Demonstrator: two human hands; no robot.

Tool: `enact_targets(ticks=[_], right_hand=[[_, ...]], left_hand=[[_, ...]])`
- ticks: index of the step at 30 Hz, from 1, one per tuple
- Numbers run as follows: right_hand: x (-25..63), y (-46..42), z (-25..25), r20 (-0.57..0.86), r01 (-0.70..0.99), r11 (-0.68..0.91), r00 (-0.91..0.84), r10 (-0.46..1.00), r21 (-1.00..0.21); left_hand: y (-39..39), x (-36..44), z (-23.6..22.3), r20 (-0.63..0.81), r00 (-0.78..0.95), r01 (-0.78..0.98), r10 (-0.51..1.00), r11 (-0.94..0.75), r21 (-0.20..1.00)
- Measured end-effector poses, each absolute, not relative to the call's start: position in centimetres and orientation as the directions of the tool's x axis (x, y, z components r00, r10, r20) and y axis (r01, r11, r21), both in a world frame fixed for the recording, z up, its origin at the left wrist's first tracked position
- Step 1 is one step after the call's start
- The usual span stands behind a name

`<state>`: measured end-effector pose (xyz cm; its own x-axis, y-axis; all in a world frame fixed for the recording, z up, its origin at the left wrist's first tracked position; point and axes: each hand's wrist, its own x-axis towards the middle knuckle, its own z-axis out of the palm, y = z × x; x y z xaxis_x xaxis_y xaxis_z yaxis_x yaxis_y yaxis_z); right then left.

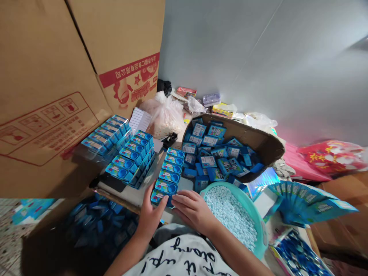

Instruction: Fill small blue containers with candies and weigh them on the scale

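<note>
A row of small blue candy boxes (171, 171) lies on the table in front of me. My left hand (150, 215) grips the nearest box of that row (160, 196) from the left, thumb up along its side. My right hand (193, 208) rests palm down at the right of the same box, fingers curled toward it. Just right of my hands stands a teal bowl (259, 234) filled with pale blue tablets (231, 214).
More filled blue boxes (130, 155) are stacked at the left. A cardboard tray (266, 143) behind holds several loose boxes. Flat blue cartons (304, 203) fan out at the right. Large brown cartons (57, 88) rise at the left; bags and clutter line the wall.
</note>
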<state>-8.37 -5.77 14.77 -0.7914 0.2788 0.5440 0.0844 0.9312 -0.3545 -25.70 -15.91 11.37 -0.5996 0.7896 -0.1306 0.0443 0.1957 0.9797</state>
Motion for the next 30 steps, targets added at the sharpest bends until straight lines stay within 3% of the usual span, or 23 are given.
enact_targets(ticks=[8, 18, 26, 29, 30], right_hand=[[-8.4, -5.7, 13.3, 0.589, 0.081, 0.98, -0.789, 0.173, -0.179], [-9.4, -6.1, 13.7, 0.566, 0.102, 0.976, -0.801, 0.196, -0.193], [-10.0, -6.4, 12.3, 0.607, 0.072, 0.953, -0.756, 0.244, -0.293], [-9.8, -6.7, 11.0, 0.586, 0.062, 0.877, -0.721, 0.37, -0.477], [-9.5, -6.8, 10.5, 0.569, 0.077, 0.825, -0.688, 0.45, -0.56]], left_hand=[[-16.2, -25.4, 11.2, -0.077, -0.579, 0.046, 0.812, 0.127, 0.991], [-16.5, -25.2, 11.2, -0.075, -0.596, 0.063, 0.8, 0.139, 0.988], [-16.4, -26.0, 10.5, -0.121, -0.565, -0.037, 0.816, 0.122, 0.992], [-17.1, -28.0, 8.4, -0.117, -0.432, -0.143, 0.894, 0.06, 0.988], [-17.5, -28.6, 7.6, -0.081, -0.405, -0.103, 0.911, 0.043, 0.994]])
